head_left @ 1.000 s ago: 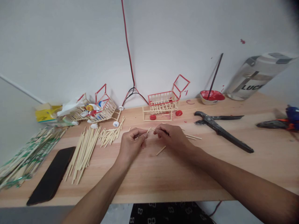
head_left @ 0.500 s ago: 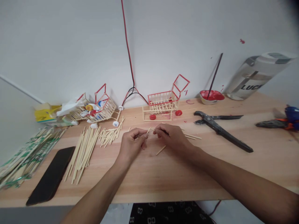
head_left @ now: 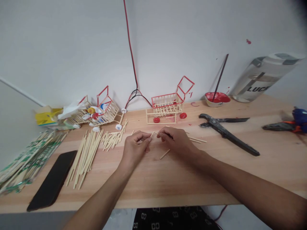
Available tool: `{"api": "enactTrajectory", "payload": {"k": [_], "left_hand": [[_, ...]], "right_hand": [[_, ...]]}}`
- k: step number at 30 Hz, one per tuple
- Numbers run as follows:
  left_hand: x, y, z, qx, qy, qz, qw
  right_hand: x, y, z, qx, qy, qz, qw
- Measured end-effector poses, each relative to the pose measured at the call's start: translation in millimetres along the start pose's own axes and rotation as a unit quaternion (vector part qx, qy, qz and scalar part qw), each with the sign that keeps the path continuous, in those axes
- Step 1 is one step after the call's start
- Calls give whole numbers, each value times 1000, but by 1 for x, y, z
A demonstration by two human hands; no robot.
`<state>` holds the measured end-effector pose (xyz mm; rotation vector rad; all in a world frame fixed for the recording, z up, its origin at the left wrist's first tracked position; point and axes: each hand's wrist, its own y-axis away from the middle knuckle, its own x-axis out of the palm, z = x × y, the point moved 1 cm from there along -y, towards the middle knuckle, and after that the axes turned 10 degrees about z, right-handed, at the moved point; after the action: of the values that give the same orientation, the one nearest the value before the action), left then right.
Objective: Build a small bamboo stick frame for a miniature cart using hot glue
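Over the middle of the wooden table, my left hand [head_left: 136,145] pinches a short thin wooden stick [head_left: 152,134], its tip showing past the fingers. Close beside it, my right hand [head_left: 177,139] is closed on another small stick [head_left: 156,133], mostly hidden by the fingers. The two tips nearly meet. A loose stick piece [head_left: 165,154] lies just below my right hand, and a few longer sticks [head_left: 198,140] lie to its right. Behind both hands stands a miniature shopping cart [head_left: 165,108] made of sticks, with a red rim and red wheels.
Stick piles [head_left: 86,156] and a black phone [head_left: 53,180] lie left, near packaged sticks [head_left: 31,159]. More small carts [head_left: 105,111] stand behind. Rightward are black-handled cutters [head_left: 225,131], a red paint dish [head_left: 217,98] with a brush, a large clear bottle [head_left: 261,78] and another tool [head_left: 279,126].
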<state>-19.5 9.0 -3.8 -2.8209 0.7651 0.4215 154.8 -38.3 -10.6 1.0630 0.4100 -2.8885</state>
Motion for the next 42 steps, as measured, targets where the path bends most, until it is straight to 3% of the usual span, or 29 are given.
{"api": "enactTrajectory", "payload": {"k": [42], "left_hand": [[2, 4, -16, 15, -35, -11, 999]], "right_hand": [[1, 0, -2, -25, -21, 7, 999]]}}
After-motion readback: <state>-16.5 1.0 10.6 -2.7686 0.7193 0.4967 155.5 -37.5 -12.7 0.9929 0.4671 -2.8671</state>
